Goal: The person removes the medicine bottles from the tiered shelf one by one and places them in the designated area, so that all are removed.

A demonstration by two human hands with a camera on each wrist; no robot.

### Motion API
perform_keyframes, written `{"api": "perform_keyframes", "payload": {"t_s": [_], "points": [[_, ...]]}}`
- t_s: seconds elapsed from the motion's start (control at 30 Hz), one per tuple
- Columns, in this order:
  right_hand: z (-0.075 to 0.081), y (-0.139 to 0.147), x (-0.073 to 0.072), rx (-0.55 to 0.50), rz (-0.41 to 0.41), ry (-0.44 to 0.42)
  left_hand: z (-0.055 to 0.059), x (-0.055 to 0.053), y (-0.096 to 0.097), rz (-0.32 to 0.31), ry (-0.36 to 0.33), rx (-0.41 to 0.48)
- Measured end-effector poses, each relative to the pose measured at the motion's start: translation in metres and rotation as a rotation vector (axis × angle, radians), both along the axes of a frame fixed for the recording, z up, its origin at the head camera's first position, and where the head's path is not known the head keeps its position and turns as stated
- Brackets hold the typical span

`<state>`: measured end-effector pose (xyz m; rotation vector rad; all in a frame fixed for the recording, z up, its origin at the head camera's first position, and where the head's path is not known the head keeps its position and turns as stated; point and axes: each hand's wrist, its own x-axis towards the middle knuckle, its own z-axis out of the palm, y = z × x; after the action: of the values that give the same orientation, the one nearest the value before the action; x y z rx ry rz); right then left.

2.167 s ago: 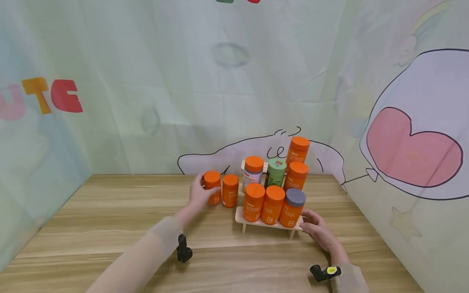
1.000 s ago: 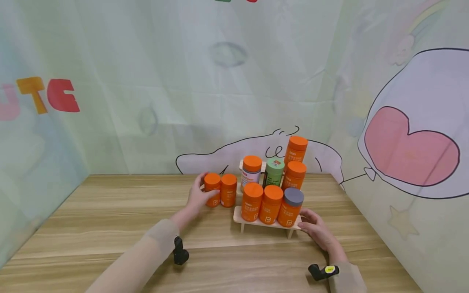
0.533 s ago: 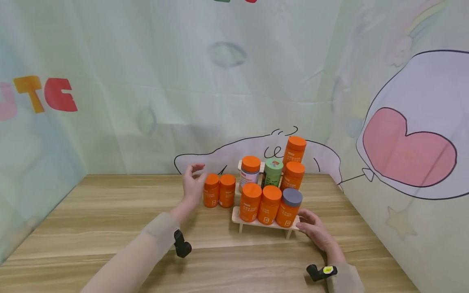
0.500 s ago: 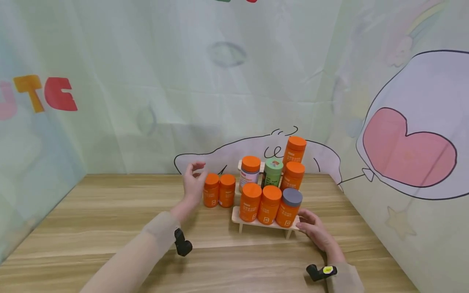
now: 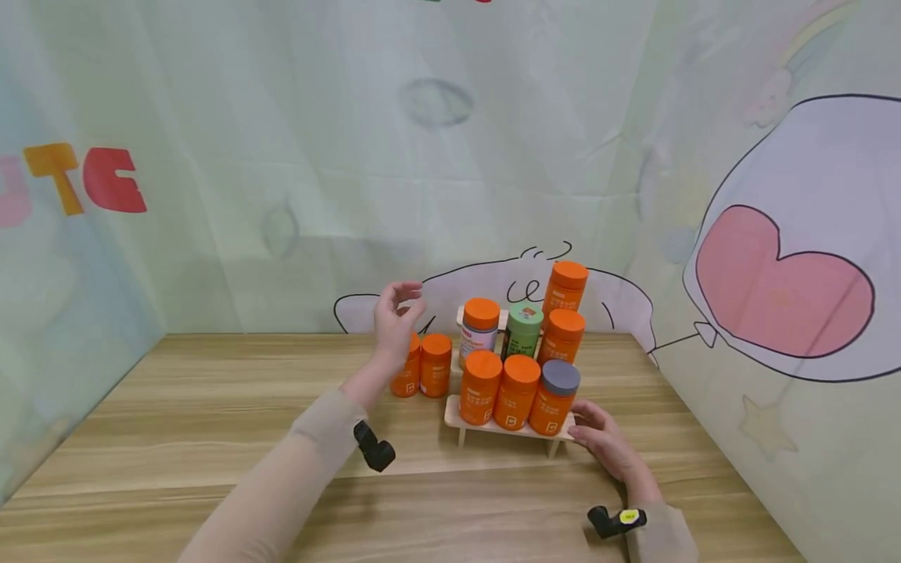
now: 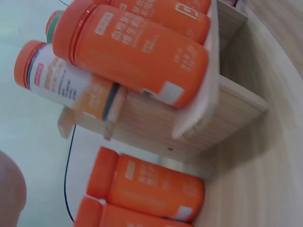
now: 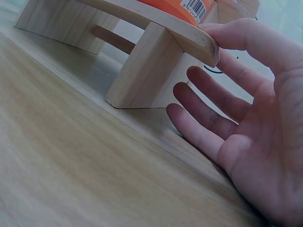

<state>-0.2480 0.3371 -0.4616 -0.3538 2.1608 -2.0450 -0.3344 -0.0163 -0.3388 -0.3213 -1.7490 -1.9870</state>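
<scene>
My left hand [image 5: 396, 324], fingers loosely bent and holding nothing, is raised above two orange bottles standing side by side on the table. It partly covers the left bottle [image 5: 404, 383]; the right bottle [image 5: 436, 366] is in plain sight. To their right stands a stepped wooden rack [image 5: 457, 412] full of bottles. On its lowest step are two orange bottles and a grey-capped bottle [image 5: 556, 400]. Behind them are a white-labelled bottle [image 5: 479, 336], a green bottle [image 5: 523, 332] and an orange one. My right hand [image 7: 255, 104] pinches the rack's front right end between thumb and index finger.
One more orange bottle [image 5: 566, 289] stands on the top step at the right. The wood-grain table [image 5: 232, 438] reaches back to a printed curtain [image 5: 338, 195], with another curtain side [image 5: 795, 407] along the right edge.
The left hand slid the left bottle against its neighbour, let go of it, then rose and moved to the right above the pair. The right hand has stayed at the rack's end.
</scene>
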Motion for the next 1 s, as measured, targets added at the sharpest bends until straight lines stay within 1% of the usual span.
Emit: {"api": "perform_keyframes", "payload": {"t_s": [0.13,0.23,0.37,0.5,0.57,0.7,0.83,0.93,1.0], "points": [[-0.001,0.0,-0.002,-0.006,0.016,0.013,0.011,-0.002,0.011,-0.043,0.039,-0.001],[-0.001,0.0,-0.002,-0.012,0.019,0.014,0.021,-0.003,0.022,-0.077,0.06,-0.006],[0.0,0.0,-0.001,-0.01,0.005,0.005,0.037,-0.002,0.037,-0.136,0.085,-0.006],[0.001,-0.001,0.0,-0.005,-0.005,-0.007,0.055,0.0,0.052,-0.21,0.121,-0.006],[0.001,-0.001,0.0,-0.007,-0.001,-0.005,0.064,0.001,0.059,-0.246,0.138,-0.024],[0.001,0.001,0.001,-0.015,0.001,0.01,0.077,0.003,0.073,-0.289,0.152,-0.083],[0.001,0.002,0.0,-0.012,0.014,0.022,0.084,0.002,0.086,-0.294,0.133,-0.13],[0.0,0.001,0.0,-0.008,0.028,0.023,0.085,0.001,0.094,-0.3,0.106,-0.155],[0.0,0.001,0.0,-0.009,0.028,0.019,0.085,-0.001,0.098,-0.316,0.091,-0.179]]}}
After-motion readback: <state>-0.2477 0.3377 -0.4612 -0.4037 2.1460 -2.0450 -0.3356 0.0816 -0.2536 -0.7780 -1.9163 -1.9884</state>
